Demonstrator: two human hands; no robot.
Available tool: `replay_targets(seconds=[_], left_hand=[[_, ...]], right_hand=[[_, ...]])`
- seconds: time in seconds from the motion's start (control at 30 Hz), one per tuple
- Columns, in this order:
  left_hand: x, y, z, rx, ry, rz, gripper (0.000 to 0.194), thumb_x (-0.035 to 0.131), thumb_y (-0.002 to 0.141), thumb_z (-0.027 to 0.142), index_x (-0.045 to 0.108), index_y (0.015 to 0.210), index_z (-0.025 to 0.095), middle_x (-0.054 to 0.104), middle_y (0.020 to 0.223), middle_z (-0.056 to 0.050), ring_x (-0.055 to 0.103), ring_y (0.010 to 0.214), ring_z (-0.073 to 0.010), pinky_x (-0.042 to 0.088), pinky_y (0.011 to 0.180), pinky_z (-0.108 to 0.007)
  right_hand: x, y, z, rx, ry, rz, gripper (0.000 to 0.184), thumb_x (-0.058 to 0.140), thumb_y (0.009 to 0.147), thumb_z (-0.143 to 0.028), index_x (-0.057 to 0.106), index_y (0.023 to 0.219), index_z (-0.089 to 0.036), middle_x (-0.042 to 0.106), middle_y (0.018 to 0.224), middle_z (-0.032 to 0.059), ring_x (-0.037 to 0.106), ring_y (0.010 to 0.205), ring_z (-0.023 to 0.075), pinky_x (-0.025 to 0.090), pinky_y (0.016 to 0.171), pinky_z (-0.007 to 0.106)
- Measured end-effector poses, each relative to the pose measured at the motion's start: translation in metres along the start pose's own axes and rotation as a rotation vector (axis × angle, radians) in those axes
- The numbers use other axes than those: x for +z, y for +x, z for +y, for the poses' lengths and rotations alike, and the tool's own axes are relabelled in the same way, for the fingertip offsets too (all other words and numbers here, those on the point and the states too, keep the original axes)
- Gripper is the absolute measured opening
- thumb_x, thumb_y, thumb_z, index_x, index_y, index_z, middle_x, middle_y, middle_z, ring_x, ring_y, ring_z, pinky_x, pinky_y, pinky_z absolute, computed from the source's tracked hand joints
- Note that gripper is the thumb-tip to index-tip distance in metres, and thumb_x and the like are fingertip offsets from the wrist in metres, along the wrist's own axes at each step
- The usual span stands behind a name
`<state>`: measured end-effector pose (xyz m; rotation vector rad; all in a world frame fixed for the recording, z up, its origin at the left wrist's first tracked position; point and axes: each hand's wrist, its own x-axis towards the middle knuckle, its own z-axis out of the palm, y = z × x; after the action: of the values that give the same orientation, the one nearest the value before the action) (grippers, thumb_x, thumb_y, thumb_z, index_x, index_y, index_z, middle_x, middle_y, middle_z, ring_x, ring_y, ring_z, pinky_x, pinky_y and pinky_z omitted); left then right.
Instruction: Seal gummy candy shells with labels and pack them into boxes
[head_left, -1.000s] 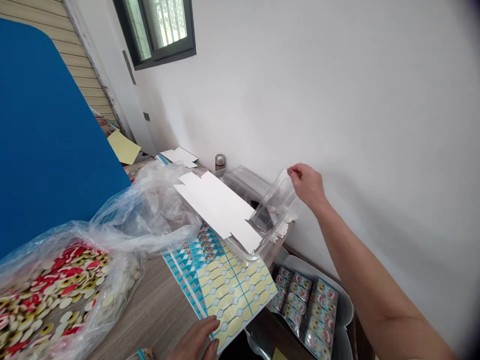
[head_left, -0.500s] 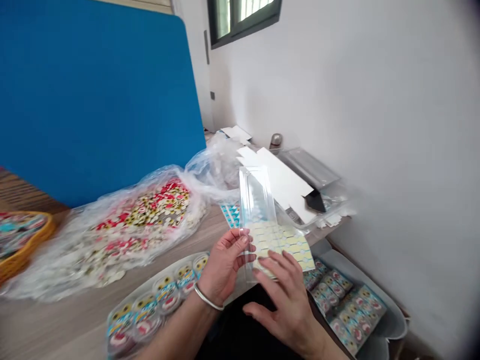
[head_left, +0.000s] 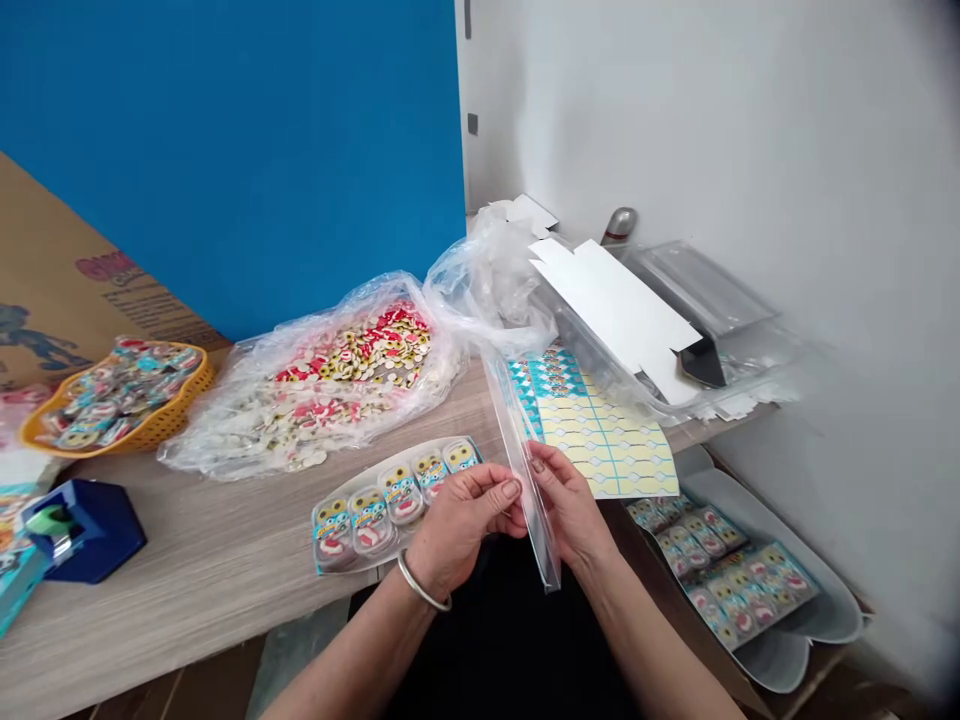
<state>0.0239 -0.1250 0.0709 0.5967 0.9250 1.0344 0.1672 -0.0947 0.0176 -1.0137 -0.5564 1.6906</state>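
Clear plastic packaging (head_left: 516, 430), one piece: edge-on, just left of the printed sheets (head_left: 611, 440); we pinch it with left hand (head_left: 465, 520) and right hand (head_left: 574, 510). Row of small packs (head_left: 401, 495): farther left of the sheets. White card (head_left: 619, 315): beyond them.

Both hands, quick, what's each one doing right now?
Left hand: closed, holding the clear plastic tray.
Right hand: closed, holding the same tray from its other side.

Plastic case (head_left: 543, 548) clear; sheet (head_left: 622, 462) yellow, blue lines; basket (head_left: 178, 412) orange; partition (head_left: 262, 150) blue; bangle (head_left: 417, 588) silver.
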Motion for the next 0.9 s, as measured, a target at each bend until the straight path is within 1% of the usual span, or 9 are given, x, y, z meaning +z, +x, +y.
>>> replay_targets(seconds=[0.13,0.23,0.47,0.7,0.8,0.9], left_hand=[[0.0,0.001,-0.002,-0.001,-0.008,-0.049,0.033,0.084,0.074,0.041,0.07,0.084,0.013,0.068,0.07,-0.002,0.064,0.061,-0.0103,0.055,0.06,-0.021],[0.002,0.003,-0.003,-0.001,0.022,-0.06,0.032,0.083,0.075,0.042,0.07,0.082,0.013,0.068,0.068,-0.002,0.063,0.059,-0.0096,0.055,0.058,-0.02],[0.003,0.007,-0.005,-0.023,0.06,-0.046,0.034,0.084,0.074,0.042,0.068,0.084,0.014,0.066,0.067,-0.001,0.063,0.061,-0.01,0.056,0.059,-0.021],[0.005,0.008,-0.009,0.019,0.076,-0.041,0.033,0.081,0.078,0.043,0.068,0.083,0.013,0.067,0.07,-0.002,0.062,0.06,-0.0089,0.054,0.058,-0.019],[0.006,0.008,-0.009,0.028,0.078,-0.026,0.034,0.081,0.077,0.043,0.068,0.081,0.013,0.067,0.068,-0.001,0.062,0.058,-0.0088,0.053,0.057,-0.019],[0.007,0.008,-0.008,0.025,0.084,-0.02,0.034,0.081,0.077,0.044,0.068,0.081,0.013,0.066,0.067,-0.001,0.061,0.058,-0.0088,0.053,0.057,-0.019]], right_hand=[[-0.004,0.001,0.002,-0.011,0.024,-0.01,0.046,0.09,0.065,-0.04,0.07,0.102,-0.024,0.071,0.085,-0.001,0.061,0.064,0.012,0.052,0.059,0.025],[-0.009,0.0,0.002,-0.027,0.021,0.003,0.043,0.09,0.066,-0.039,0.071,0.101,-0.023,0.072,0.089,-0.0001,0.063,0.067,0.0123,0.052,0.062,0.025],[-0.016,0.0,0.003,-0.032,0.02,0.016,0.042,0.089,0.067,-0.038,0.071,0.101,-0.022,0.071,0.082,-0.0007,0.061,0.065,0.0121,0.051,0.06,0.024],[-0.01,-0.002,0.011,0.03,0.097,-0.032,0.042,0.091,0.065,-0.036,0.07,0.098,-0.021,0.066,0.072,-0.0027,0.056,0.055,0.0095,0.048,0.051,0.022],[-0.009,-0.002,0.015,0.037,0.121,-0.047,0.042,0.091,0.065,-0.036,0.071,0.098,-0.02,0.065,0.07,-0.0027,0.055,0.054,0.0095,0.047,0.049,0.021],[-0.008,-0.003,0.014,0.029,0.112,-0.032,0.042,0.092,0.063,-0.036,0.071,0.096,-0.02,0.065,0.071,-0.0023,0.055,0.055,0.0097,0.046,0.048,0.021]])
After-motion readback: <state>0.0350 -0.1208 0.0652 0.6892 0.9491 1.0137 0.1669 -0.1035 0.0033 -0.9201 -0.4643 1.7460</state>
